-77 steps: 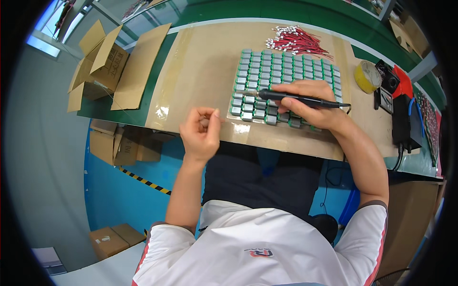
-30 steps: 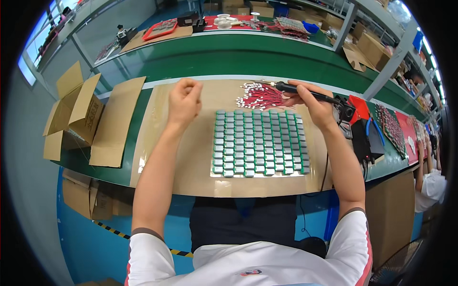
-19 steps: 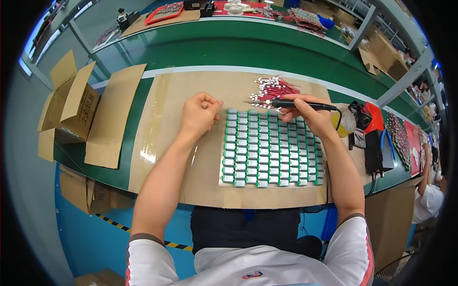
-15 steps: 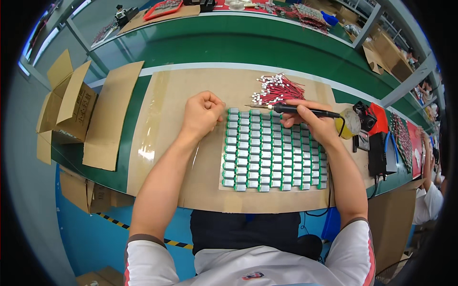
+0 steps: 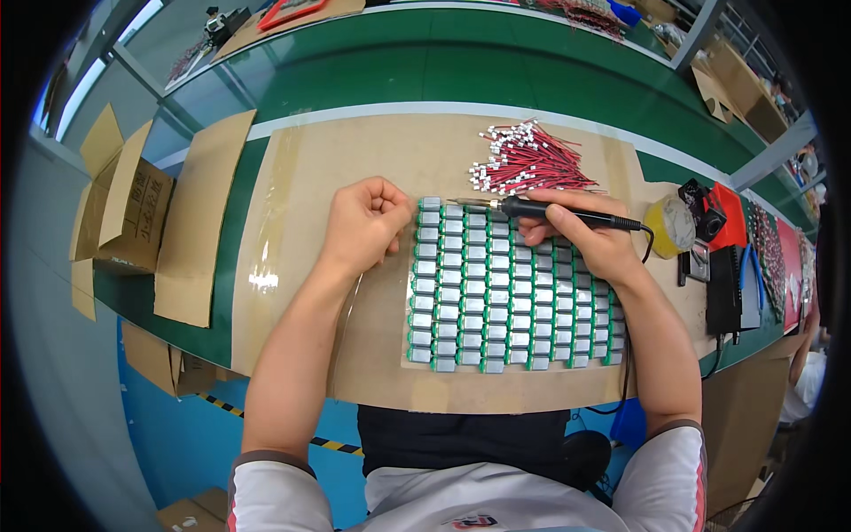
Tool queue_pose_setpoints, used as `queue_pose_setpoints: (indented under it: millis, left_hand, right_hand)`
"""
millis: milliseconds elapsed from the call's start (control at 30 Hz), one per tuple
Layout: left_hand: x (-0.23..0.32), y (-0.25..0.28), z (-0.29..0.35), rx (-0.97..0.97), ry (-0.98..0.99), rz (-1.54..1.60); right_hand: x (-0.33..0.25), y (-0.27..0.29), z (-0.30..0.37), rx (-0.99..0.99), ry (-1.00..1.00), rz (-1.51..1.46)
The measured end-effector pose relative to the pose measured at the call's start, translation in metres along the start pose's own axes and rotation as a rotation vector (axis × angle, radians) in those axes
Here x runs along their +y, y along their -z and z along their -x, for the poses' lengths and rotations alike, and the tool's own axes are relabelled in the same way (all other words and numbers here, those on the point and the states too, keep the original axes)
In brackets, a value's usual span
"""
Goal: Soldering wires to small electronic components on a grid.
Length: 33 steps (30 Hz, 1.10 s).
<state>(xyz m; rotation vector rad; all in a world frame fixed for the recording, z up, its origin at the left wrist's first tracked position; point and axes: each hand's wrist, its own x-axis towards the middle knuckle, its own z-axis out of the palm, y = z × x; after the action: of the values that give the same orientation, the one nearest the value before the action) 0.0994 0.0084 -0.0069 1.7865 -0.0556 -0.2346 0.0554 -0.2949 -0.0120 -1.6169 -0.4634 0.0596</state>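
My right hand (image 5: 592, 238) grips a soldering iron (image 5: 525, 207) with a black handle. Its metal tip points left, over the top row of small silver battery cells with green circuit boards (image 5: 474, 279), laid out in staggered columns. At the top-left corner of these cells, my left hand (image 5: 368, 226) is closed in a pinch, its fingertips close to the iron's tip. A thin strand of solder wire (image 5: 347, 308) trails below that hand; its end at the fingertips is too fine to make out. Beyond the cells lies a pile of red and black leads with white connectors (image 5: 532, 158).
Brown cardboard (image 5: 310, 168) covers the green bench. An open carton (image 5: 133, 208) and an upright cardboard sheet (image 5: 208, 217) stand at left. At right are a yellow round container (image 5: 669, 226), a red holder (image 5: 729, 217), a black box (image 5: 724, 288) and the iron's cord (image 5: 650, 239).
The iron's tip has shifted slightly left and lower against the cells, nearer the top-left one. My left hand stays pinched beside the corner. The whole view has tilted a little.
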Motion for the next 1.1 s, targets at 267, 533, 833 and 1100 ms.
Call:
queue_pose_setpoints:
  millis: [267,533,833,1100]
  left_hand:
    - [-0.0006,-0.0031,0.0005,0.012,-0.011,-0.032]
    - [-0.0009,-0.0031,-0.0002,0.023,-0.003,-0.038]
    - [0.0010,-0.0036,0.0011,0.015,-0.013,-0.026]
    - [-0.0020,-0.0025,0.0005,-0.007,0.006,-0.032]
  right_hand:
    - [-0.0017,-0.0061,0.0005,0.077,-0.019,-0.041]
    - [-0.0006,-0.0056,-0.0001,0.028,-0.004,0.015]
    - [-0.0083,-0.0081,-0.0005,0.042,-0.012,0.008]
    - [-0.0074,-0.0079,-0.0002,0.034,0.003,0.038]
